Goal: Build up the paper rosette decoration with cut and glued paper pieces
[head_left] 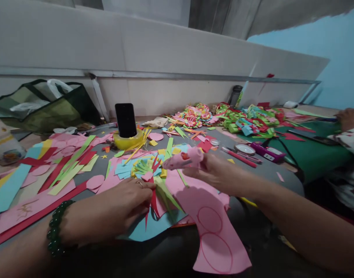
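My right hand [207, 173] is closed around a pink glue gun [184, 159]. Its nozzle points left, just over a cluster of cut paper. My left hand [130, 200], with a ring and a green bead bracelet [55, 227], has its fingertips pressed together on a pointed red paper strip [154, 202]. Beside those fingers, light green paper strips [167, 193] fan out toward me. Yellow, green and blue paper pieces [145, 166] lie just beyond, on pink paper. Under my right hand, a pink sheet [214, 235] with drawn red circles hangs over the front edge.
A black phone [126, 119] stands in a yellow tape roll [127, 141]. Paper strips [67, 170] spread across the left, below a green bag [46, 104]. Colourful paper piles [198, 116] line the back. Pens [239, 157] and a purple device [266, 151] lie right, near another person's hand [351, 117].
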`<state>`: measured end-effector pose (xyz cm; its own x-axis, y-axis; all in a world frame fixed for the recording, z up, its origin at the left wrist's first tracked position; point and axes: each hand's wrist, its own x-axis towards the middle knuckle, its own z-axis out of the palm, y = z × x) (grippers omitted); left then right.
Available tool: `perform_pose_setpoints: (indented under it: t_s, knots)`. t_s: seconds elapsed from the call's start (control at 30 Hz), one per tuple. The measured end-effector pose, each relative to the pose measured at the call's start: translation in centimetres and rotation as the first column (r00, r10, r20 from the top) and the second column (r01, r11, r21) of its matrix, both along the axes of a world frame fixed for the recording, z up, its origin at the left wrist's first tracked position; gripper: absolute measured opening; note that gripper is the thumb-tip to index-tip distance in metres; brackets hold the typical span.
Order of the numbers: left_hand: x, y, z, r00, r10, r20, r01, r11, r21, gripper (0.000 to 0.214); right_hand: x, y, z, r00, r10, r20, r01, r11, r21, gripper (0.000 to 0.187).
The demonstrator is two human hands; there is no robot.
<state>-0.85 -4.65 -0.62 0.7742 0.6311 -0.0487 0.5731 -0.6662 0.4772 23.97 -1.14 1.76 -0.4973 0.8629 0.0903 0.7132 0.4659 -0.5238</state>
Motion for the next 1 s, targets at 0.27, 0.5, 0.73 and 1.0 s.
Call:
perform_pose_setpoints:
  t_s: [0.27, 0.5, 0.73, 1.0]
  knots:
    - [-0.2, 0.4, -0.3, 0.997, 0.005, 0.078, -0.004, 1.0, -0.013, 0.018, -1.7, 0.2, -1.6, 0.981, -0.024, 0.192, 0.036, 0.998, -0.056, 0.048]
    - [-0.2, 0.2, -0.4, 1.0, -0.001, -0.031, 0.001, 1.0, 0.019, 0.02, -1.8, 0.3, -1.6, 0.983, -0.039, 0.179, 0.051, 0.997, -0.062, 0.044]
    - [0.0, 0.3, -0.1, 0.997, 0.002, -0.071, 0.0, 1.0, 0.03, 0.02, -1.8, 0.3, -1.7, 0.98, -0.059, 0.189, 0.066, 0.997, -0.032, 0.041]
    - [0.0, 0.2, 0.0, 0.997, 0.002, -0.08, 0.001, 0.999, 0.037, 0.02, -1.6, 0.7, -2.1, 0.977, -0.032, 0.212, 0.043, 0.998, -0.047, 0.046]
